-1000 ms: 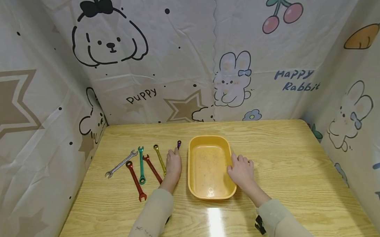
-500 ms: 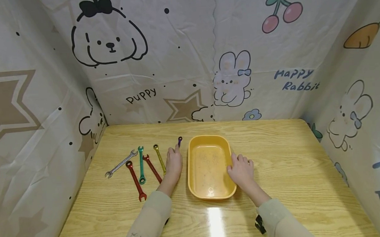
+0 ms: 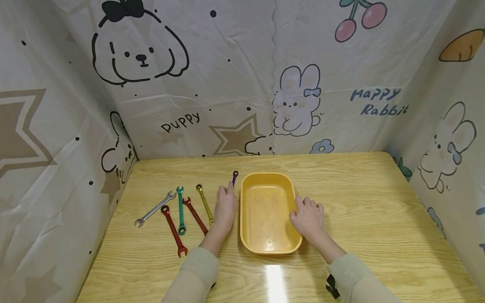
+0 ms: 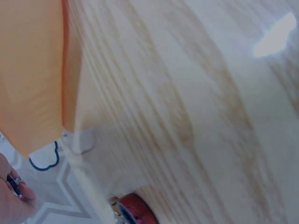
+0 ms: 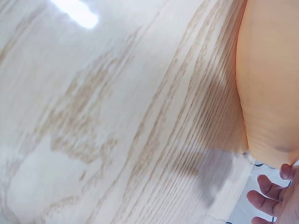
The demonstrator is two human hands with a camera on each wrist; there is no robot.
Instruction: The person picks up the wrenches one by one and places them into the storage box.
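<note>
In the head view my left hand (image 3: 225, 208) pinches a small purple wrench (image 3: 235, 175), its ring end sticking out beyond the fingers. That hand is just left of a yellow plastic tray (image 3: 268, 248). The left wrist view shows only the fingers (image 4: 23, 193) with a dark bit of the wrench between them. On the tray's right rim, my right hand (image 3: 310, 218) holds the edge, thumb over the rim. Its other fingers (image 5: 264, 203) appear loosely bent outside the wall in the right wrist view. No tools are visible in the tray.
Left of the tray lie a yellow wrench (image 3: 204, 202), a red wrench (image 3: 194, 215), a green wrench (image 3: 181, 211), another red wrench (image 3: 174, 232) and a silver wrench (image 3: 154, 210). Printed cloth (image 3: 232, 85) walls the wooden table (image 3: 360, 196) at the back and sides.
My left hand has shifted slightly to the right and away from me, carrying the purple wrench closer to the tray. The right hand and tray have stayed in place.
</note>
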